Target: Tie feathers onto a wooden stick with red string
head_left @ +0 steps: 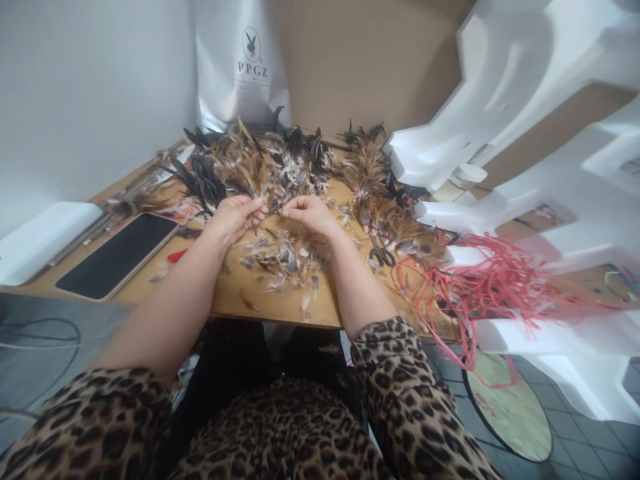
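Nearest, leopard-print sleeves (415,400); then, at right, a tangle of red strips (500,287). On the wooden table (325,310), a dark-screened phone (117,257) at left, loose feathers (287,260) between the forearms, black scissors (379,248) at right. Just beyond the loose feathers, left hand (233,217) and right hand (310,212) near each other, fingertips narrowed; cannot tell whether closed on anything. Farther, brown and black feather bundles (245,160); farthest, a silver bag (240,93).

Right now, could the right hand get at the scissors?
Probably yes: the scissors lie on the table to the right of the right hand, their near end uncovered, though feathers crowd the far end.
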A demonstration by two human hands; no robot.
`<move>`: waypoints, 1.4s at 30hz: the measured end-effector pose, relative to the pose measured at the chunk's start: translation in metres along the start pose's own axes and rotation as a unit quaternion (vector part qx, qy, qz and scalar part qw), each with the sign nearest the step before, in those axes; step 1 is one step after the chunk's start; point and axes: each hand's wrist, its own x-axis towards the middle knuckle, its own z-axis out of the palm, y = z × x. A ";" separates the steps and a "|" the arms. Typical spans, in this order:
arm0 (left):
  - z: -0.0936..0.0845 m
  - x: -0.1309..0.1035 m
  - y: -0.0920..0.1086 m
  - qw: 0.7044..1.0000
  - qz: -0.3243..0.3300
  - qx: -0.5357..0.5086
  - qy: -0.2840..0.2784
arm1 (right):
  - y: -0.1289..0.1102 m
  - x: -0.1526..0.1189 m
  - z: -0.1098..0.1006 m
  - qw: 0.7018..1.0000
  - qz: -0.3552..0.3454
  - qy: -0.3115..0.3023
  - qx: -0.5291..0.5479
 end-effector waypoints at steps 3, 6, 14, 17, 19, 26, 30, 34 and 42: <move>0.001 0.000 0.000 1.000 -0.002 0.000 -0.001 | -0.002 -0.003 -0.001 0.998 -0.007 -0.061 -0.027; 0.001 -0.001 0.001 1.000 -0.004 0.003 0.000 | -0.001 -0.006 0.001 0.989 -0.006 -0.133 -0.071; 0.002 -0.001 0.000 1.000 0.000 0.027 0.012 | -0.007 -0.029 0.002 0.933 -0.012 -0.217 -0.286; 0.002 -0.001 -0.001 1.000 0.001 0.028 0.010 | -0.011 -0.037 0.004 0.898 -0.016 -0.221 -0.381; 0.002 -0.001 -0.001 1.000 -0.001 0.026 0.005 | -0.011 -0.040 0.001 0.889 -0.014 -0.220 -0.400; 0.003 -0.003 0.002 1.000 -0.008 0.011 -0.003 | -0.012 -0.046 -0.031 0.926 -0.022 -0.148 -0.348; 0.005 -0.004 0.003 1.000 -0.014 0.006 -0.003 | -0.024 -0.060 -0.032 0.938 -0.064 -0.187 -0.285; 0.006 -0.005 0.003 1.000 -0.019 0.013 -0.005 | -0.030 -0.075 -0.018 0.917 -0.109 -0.243 -0.297; 0.007 -0.008 0.005 0.999 -0.021 0.035 -0.009 | -0.013 -0.077 -0.003 0.876 -0.099 -0.196 -0.430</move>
